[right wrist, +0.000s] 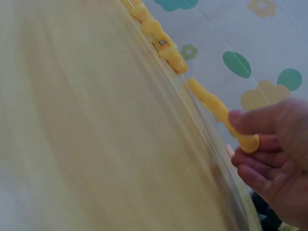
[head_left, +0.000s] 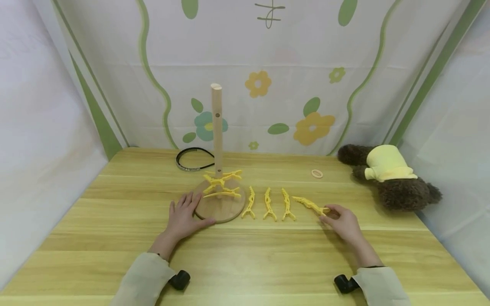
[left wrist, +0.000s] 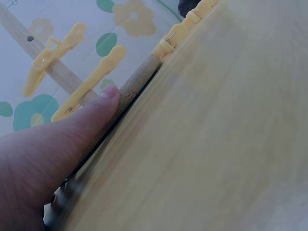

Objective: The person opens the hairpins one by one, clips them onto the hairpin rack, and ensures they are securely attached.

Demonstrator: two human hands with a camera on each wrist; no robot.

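Note:
My right hand pinches the forked end of a yellow alligator hair clip between thumb and fingers. Its narrow end points left, low over the table. Three similar hair clips lie in a row to the left, forked ends toward me. With fingers spread, my left hand rests against the round wooden base of an upright post; the thumb lies along its rim. Low on the post, several yellow hair clips sit crosswise above the base.
Behind the post lies a black headband. A small pale ring sits toward the back right. On the right, a brown plush toy in a yellow shirt lies on the table. A flower-patterned cloth closes off the back.

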